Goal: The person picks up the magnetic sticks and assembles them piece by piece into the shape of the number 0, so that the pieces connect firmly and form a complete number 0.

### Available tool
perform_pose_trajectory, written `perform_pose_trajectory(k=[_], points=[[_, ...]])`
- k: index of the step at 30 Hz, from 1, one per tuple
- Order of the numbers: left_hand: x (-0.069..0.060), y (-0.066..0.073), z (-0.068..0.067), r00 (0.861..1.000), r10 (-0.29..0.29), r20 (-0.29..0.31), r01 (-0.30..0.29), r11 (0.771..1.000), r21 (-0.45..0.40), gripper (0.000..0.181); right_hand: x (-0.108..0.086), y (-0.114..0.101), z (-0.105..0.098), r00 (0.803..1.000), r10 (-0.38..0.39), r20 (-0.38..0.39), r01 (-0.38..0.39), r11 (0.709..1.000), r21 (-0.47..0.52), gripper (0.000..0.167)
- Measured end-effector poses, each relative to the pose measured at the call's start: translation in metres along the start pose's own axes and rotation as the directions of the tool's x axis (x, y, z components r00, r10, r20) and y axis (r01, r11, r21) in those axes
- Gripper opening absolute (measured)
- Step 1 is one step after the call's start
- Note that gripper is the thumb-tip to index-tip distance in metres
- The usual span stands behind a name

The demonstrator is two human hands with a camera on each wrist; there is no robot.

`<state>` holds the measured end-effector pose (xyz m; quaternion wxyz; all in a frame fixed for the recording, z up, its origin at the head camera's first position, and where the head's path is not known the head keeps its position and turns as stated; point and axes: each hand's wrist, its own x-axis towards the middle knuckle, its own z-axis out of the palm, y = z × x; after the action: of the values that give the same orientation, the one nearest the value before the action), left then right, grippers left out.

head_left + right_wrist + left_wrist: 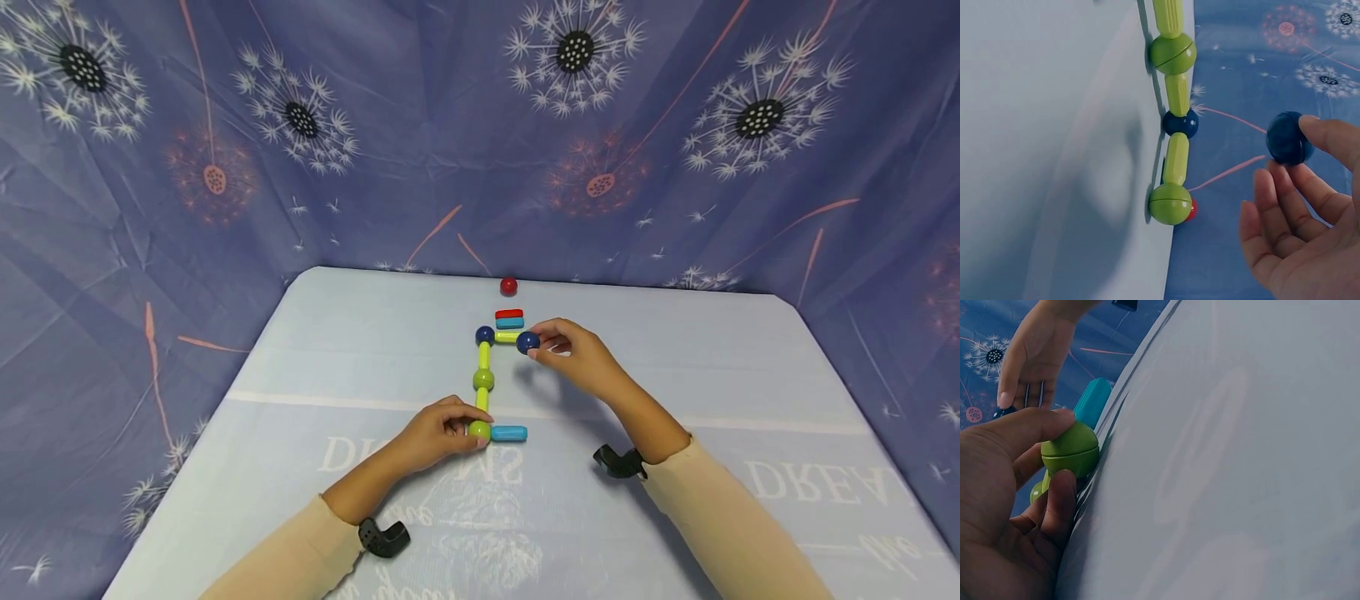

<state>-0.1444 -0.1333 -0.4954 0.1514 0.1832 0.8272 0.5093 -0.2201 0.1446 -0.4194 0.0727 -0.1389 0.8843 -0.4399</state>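
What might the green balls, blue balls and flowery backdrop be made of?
Green balls: probably smooth plastic, with visible seams. Blue balls: likely glossy plastic, judging by highlights; painted metal is possible. Backdrop: apparently smooth printed fabric, given its creases.

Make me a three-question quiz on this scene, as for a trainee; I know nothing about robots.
1. What does the person's right grip hold?
2. True or false: the glossy red plastic-looking ball lies farther from the person than the loose red plastic-looking rod.
3. What colour is the cylindrical plastic-looking rod extending rightward from the lime-green plastic-looking ball in the left grip? A) red B) light blue C) white

Key: 1. A glossy dark-blue plastic-looking ball. 2. True. 3. B.
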Motion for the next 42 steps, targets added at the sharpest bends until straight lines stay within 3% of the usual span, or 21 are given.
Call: perform_pose_trajectory(k=[8, 13, 25, 42], points=[[0.0, 0.001, -0.001, 1.0, 0.024, 0.002, -0.024, 1.0, -0.004, 0.032, -0.021, 0.005, -0.003, 0.997, 0.046, 0.065, -0.046, 0.999, 0.005, 0.042], [-0.001, 0.001, -0.001, 1.0, 0.022, 0.0, -0.022, 1.0, -0.004, 0.032, -0.033, 0.015, -0.001, 0.99, 0.024, 0.141, -0.025, 1.0, 0.005, 0.038], [-0.001, 0.0, 0.0, 1.0, 0.013, 0.0, -0.013, 1.0, -0.014, 0.031, -0.055, 0.04, 0.005, 0.947, -0.006, 0.32, -0.001, 1.0, 0.024, 0.034], [-0.002, 0.002, -0.002, 1.0, 0.019, 0.0, -0.019, 1.0, -0.02, 0.031, -0.062, 0.048, 0.018, 0.941, -0.005, 0.337, 0.013, 1.0, -0.02, 0.031]])
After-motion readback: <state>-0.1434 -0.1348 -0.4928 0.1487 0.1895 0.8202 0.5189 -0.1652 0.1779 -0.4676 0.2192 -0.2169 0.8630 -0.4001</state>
